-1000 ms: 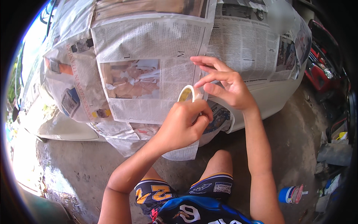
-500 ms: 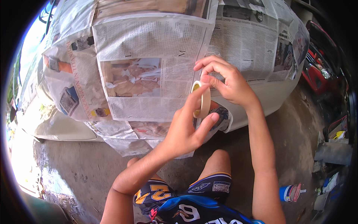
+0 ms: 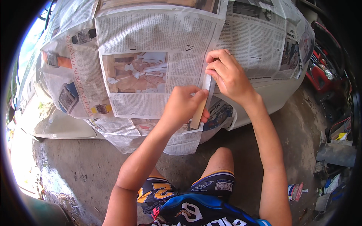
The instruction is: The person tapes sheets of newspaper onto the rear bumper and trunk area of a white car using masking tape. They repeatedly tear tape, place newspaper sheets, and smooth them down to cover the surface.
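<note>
A roll of masking tape (image 3: 197, 117), cream coloured and seen nearly edge-on, is gripped in my left hand (image 3: 181, 104), thumb on its near side and fingertips showing beyond it. From the roll a short pale strip of tape (image 3: 207, 82) stretches up to my right hand (image 3: 230, 78), whose thumb and fingers pinch its end. Both hands are close to the newspaper sheets (image 3: 151, 34) that cover a white vehicle body (image 3: 260, 100). The strip runs along a seam between two sheets; whether it touches the paper I cannot tell.
Below the vehicle lies a concrete floor (image 3: 86, 162). At the right are a blue and red tub (image 3: 296, 192), a grey box-like piece (image 3: 336, 154) and loose clutter. A red vehicle part (image 3: 320, 77) stands at the far right.
The tape roll has turned edge-on. My left hand has closed further round it and moved up slightly. A pulled-out strip now shows between my hands.
</note>
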### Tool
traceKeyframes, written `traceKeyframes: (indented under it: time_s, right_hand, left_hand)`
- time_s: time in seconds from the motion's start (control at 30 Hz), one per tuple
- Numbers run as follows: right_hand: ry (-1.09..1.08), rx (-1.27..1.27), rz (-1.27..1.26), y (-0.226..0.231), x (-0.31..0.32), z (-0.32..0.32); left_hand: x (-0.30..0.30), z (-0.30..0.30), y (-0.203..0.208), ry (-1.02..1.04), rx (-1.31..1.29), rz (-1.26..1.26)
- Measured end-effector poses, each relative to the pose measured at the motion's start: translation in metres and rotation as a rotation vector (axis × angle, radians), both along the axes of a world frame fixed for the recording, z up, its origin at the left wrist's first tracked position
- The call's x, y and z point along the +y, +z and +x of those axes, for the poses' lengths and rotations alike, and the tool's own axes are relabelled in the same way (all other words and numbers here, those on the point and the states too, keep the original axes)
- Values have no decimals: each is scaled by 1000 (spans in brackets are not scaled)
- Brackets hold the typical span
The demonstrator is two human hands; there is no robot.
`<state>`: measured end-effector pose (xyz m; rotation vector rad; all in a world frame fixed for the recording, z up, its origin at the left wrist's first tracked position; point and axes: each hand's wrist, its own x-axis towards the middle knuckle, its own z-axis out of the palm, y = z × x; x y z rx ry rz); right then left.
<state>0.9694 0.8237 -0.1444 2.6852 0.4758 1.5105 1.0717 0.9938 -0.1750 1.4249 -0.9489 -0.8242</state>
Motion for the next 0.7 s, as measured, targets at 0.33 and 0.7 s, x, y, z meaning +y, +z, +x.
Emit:
traceKeyframes:
  time_s: [0.33,0.7]
  right_hand:
    - [198,-201,266,-28,-6,15]
    - [15,-75,113,-35,-7,11]
  left_hand:
    - [-27,4,-22,189,-128,-88]
    - [-22,-3,-28,209,-112,-175]
